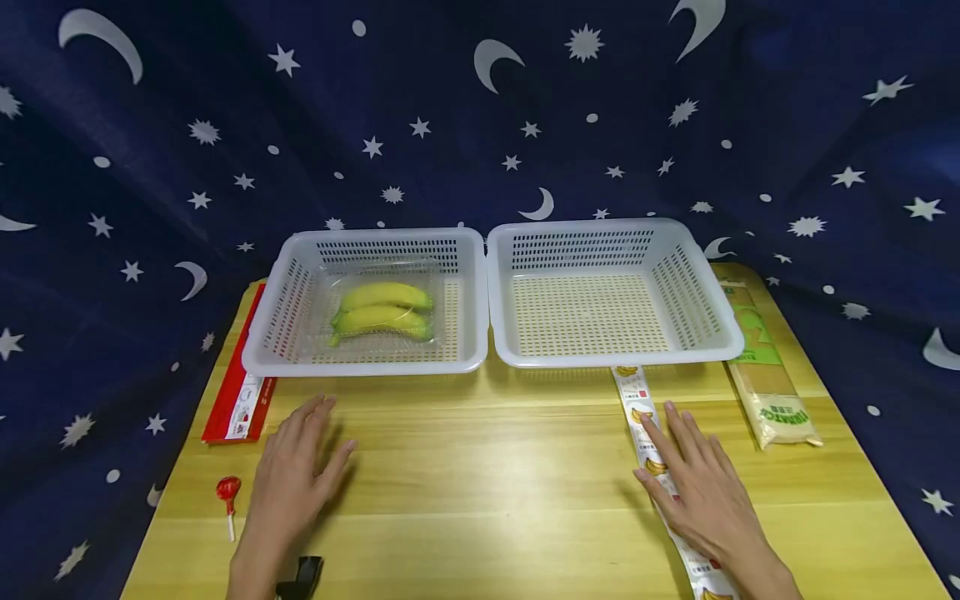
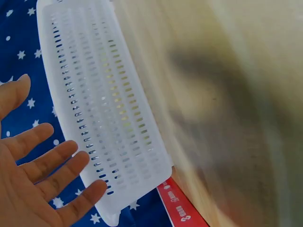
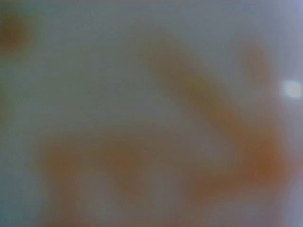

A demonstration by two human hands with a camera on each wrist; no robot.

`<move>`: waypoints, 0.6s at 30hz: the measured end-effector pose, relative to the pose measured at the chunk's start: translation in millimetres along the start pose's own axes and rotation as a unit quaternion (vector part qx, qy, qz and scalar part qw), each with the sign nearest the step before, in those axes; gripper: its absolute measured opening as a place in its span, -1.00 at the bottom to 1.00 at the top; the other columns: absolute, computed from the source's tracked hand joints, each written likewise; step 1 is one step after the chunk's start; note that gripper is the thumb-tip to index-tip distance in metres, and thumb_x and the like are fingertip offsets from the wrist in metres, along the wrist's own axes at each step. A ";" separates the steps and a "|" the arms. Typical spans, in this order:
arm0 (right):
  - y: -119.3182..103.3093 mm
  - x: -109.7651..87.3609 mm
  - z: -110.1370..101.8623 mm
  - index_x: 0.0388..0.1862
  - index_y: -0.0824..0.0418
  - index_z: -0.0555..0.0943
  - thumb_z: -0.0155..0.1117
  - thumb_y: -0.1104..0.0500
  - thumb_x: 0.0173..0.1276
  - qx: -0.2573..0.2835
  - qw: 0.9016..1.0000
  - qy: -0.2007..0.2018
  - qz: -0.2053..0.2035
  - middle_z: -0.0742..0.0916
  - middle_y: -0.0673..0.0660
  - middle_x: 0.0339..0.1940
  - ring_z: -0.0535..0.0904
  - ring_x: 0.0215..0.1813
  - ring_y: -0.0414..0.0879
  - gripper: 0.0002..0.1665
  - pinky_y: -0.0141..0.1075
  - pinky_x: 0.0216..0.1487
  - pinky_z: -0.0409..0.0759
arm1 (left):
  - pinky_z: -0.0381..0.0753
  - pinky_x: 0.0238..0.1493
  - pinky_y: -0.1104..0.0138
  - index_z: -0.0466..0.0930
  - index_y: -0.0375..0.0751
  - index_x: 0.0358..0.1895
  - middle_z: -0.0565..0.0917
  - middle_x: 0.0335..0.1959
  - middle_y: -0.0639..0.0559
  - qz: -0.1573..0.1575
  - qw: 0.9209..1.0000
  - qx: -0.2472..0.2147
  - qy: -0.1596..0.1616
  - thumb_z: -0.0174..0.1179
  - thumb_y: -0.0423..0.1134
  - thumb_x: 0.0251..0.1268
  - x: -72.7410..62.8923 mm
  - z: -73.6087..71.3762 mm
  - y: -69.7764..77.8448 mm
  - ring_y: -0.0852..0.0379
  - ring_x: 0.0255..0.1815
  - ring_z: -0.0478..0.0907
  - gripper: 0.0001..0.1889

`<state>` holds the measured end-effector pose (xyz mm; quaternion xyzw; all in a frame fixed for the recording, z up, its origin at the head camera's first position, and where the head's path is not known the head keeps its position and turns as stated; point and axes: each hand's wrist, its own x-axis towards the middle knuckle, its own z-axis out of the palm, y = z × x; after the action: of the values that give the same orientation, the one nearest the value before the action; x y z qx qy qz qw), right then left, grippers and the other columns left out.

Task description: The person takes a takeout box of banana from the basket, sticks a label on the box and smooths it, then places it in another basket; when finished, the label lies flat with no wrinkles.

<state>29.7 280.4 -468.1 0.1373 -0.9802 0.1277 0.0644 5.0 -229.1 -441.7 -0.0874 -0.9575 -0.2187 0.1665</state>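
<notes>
My left hand [image 1: 296, 475] is held low over the left of the table, its fingers relaxed and holding nothing. In the left wrist view the same hand [image 2: 47, 175] appears with its fingers spread. A red lollipop [image 1: 228, 488] lies to its left, and a red packet [image 1: 232, 404] farther back. My right hand [image 1: 697, 492], fingers extended, overlaps a long paper strip of banana stickers [image 1: 633, 390] and hides part of it. The right wrist view is only a blur. Two yellow bananas [image 1: 386, 294] sit in a transparent plastic box [image 1: 318, 287].
A white slotted basket [image 1: 360, 368] at the back left bears the plastic box. Beside it stands a second white basket [image 1: 622, 361]. At the right lies a long packet with a green label [image 1: 768, 367]. Behind the wooden table [image 1: 487, 483] hangs a dark blue starry cloth [image 1: 450, 83].
</notes>
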 end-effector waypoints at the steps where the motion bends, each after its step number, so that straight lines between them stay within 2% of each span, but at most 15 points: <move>1: -0.3 0.5 -0.4 0.57 -0.02 0.14 0.21 -0.14 0.38 0.005 1.000 0.001 -0.001 0.13 0.22 0.61 -0.20 0.64 -0.01 -0.14 0.20 0.56 -0.11 | 0.45 0.09 -0.18 0.41 -0.22 0.34 0.49 0.26 -0.29 0.000 1.000 -0.007 0.003 0.42 -0.15 0.09 1.6 -1.0 -0.2 -0.30 0.19 0.46 -0.30; 5: -1.8 3.3 -3.6 0.56 -0.04 0.17 0.29 -0.19 0.29 0.012 1.000 0.002 -0.008 0.20 0.22 0.59 -0.02 0.61 0.13 -0.07 0.21 0.53 -0.02 | 0.48 0.10 -0.10 0.43 -0.25 0.31 0.52 0.21 -0.25 0.012 0.999 -0.035 0.017 0.46 -0.22 0.04 8.4 -4.2 -3.7 -0.24 0.17 0.49 -0.30; 8: -4.2 5.4 -7.1 0.55 -0.05 0.19 0.36 -0.23 0.21 0.020 1.000 0.000 -0.014 0.22 0.20 0.58 0.10 0.57 0.16 -0.01 0.15 0.54 0.01 | 0.47 0.23 0.25 0.44 -0.25 0.30 0.55 0.17 -0.22 0.026 0.997 -0.060 0.031 0.50 -0.28 -0.04 13.3 -6.5 -8.5 -0.17 0.16 0.50 -0.26; 12: -8.6 8.3 -13.2 0.55 -0.02 0.21 0.42 -0.19 0.16 0.042 0.999 -0.008 -0.022 0.20 0.15 0.59 0.16 0.54 0.15 0.02 0.16 0.45 0.17 | 0.19 0.30 0.66 0.45 -0.28 0.31 0.56 0.16 -0.23 0.038 0.993 -0.099 0.052 0.52 -0.38 -0.12 21.3 -11.2 -14.3 -0.13 0.17 0.48 -0.23; 13: -10.0 8.9 -15.2 0.54 -0.01 0.22 0.43 -0.17 0.16 0.049 0.998 -0.010 -0.025 0.19 0.14 0.60 0.20 0.51 0.18 0.02 0.19 0.40 0.22 | 0.14 0.32 0.68 0.44 -0.29 0.31 0.55 0.16 -0.24 0.040 0.992 -0.110 0.056 0.51 -0.40 -0.12 23.9 -12.6 -15.2 -0.13 0.17 0.47 -0.23; 16: -15.0 10.5 -21.2 0.54 0.00 0.22 0.47 -0.11 0.15 0.073 0.997 -0.019 -0.032 0.17 0.08 0.61 0.32 0.41 0.28 0.02 0.24 0.17 0.37 | 0.17 0.33 0.67 0.45 -0.32 0.29 0.54 0.17 -0.26 0.049 0.987 -0.132 0.076 0.50 -0.44 -0.14 31.4 -16.1 -17.2 -0.10 0.16 0.47 -0.23; 18: -18.7 11.3 -25.0 0.54 -0.02 0.22 0.48 -0.08 0.15 0.088 0.995 -0.024 -0.036 0.19 0.08 0.60 0.38 0.34 0.32 0.02 0.24 0.10 0.41 | 0.21 0.33 0.66 0.47 -0.33 0.27 0.54 0.17 -0.28 0.058 0.984 -0.141 0.091 0.50 -0.40 -0.10 35.7 -17.3 -19.6 -0.05 0.17 0.47 -0.27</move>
<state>26.5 266.8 -437.9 0.1808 -0.9607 0.2078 0.0330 -28.1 -250.9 -421.9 -0.1447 -0.8911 -0.3489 0.2516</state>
